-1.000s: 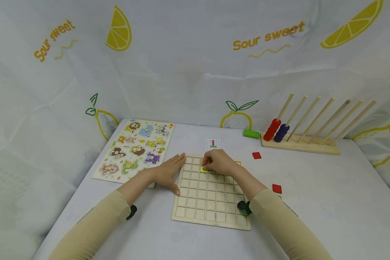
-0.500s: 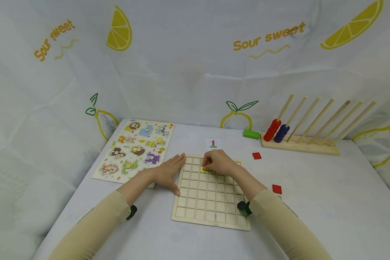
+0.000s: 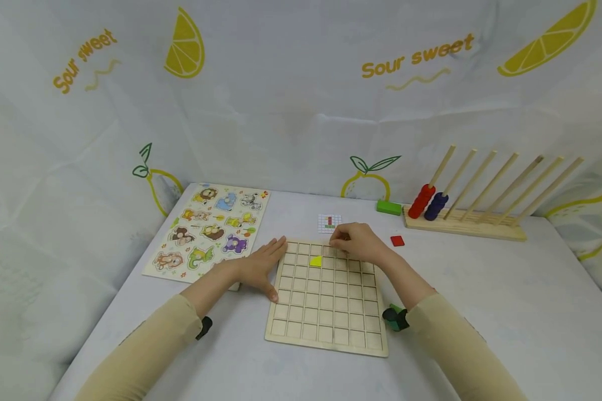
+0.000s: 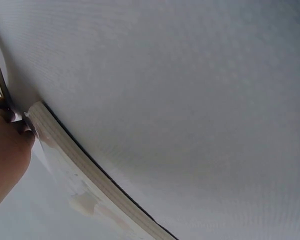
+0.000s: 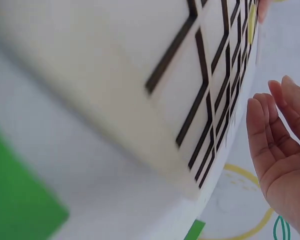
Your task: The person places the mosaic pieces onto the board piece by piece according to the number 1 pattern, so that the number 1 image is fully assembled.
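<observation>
Left hand (image 3: 257,272) spread, touches board (image 3: 326,302) at its right. Right hand (image 3: 357,243) loosely curved, empty; yellow tile (image 3: 315,262) lies just left.

The right hand (image 5: 285,160), its fingers loosely bent, is near a gridded board (image 5: 127,107) bearing a yellow piece (image 5: 251,24).

Tile (image 3: 315,262) on grid board (image 3: 326,317) — puzzle (image 3: 206,222) left, abacus (image 3: 469,224) behind right.
</observation>
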### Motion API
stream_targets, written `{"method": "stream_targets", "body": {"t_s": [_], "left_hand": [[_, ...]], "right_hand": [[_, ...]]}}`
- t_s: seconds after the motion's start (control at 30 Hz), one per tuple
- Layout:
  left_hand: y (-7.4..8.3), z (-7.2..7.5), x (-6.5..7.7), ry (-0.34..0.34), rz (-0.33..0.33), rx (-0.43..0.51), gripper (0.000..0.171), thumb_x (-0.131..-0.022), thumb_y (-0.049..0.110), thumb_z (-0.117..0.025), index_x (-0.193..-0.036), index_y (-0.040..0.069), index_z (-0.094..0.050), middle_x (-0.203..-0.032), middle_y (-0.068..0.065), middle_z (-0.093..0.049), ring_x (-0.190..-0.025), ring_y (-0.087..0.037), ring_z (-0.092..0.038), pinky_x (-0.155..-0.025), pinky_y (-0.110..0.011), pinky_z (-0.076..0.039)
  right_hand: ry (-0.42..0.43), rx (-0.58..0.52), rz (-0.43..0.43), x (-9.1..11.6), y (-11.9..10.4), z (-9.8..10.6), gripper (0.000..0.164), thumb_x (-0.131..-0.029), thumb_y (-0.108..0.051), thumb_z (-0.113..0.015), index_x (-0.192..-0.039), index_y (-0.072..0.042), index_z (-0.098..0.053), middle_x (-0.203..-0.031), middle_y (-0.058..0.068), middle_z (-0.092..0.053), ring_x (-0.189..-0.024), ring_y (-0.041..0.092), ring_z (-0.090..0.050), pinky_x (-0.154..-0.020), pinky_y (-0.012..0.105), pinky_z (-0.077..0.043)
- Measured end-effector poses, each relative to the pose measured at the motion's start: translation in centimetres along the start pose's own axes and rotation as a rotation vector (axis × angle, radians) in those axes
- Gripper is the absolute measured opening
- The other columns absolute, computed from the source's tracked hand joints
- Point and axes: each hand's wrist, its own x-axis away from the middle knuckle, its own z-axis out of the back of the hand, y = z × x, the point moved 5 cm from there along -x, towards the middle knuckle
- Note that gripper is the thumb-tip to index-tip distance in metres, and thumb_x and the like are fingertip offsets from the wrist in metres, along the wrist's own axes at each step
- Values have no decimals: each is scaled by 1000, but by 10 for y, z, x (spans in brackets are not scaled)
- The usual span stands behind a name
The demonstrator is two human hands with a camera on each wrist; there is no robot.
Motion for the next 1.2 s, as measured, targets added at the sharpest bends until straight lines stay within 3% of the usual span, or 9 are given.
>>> {"method": "stream_targets", "body": {"t_s": [0.37,0.63,0.83,1.2], "left_hand": [[1,0,1,8,-1,3,132,-69,44,-87,-158,1,0,-168,-14,11,-157,-35,10,-128,-54,-6],[5,2,4,-2,-4,-10,129,-71,42,-86,-158,0,0,-168,-15,11,-156,-35,9,-129,-53,-6],[7,3,7,1,-4,-1,129,-71,42,-86,-158,-1,-1,-168,-16,10,-156,-36,9,-128,-54,-7],[7,4,7,1,-12,-1,129,-71,44,-86,-158,-1,-1,-168,-16,10,-156,-37,8,-128,-54,-7]], "right_hand": [[66,26,-56,24,37,50,23,-99,-22,-60,-106,-2,-69,-92,16,-70,-76,19,-63,-67,26,-51],[135,139,-89,40,66,81,20,-95,-18,-63,-106,-2,-71,-97,14,-73,-84,22,-64,-69,28,-53],[125,149,-118,47,84,89,19,-95,-16,-63,-106,-2,-70,-98,15,-73,-84,21,-65,-70,28,-53],[33,110,-193,53,110,88,28,-95,-14,-63,-117,2,-66,-104,22,-68,-80,21,-64,-69,26,-54]]}}
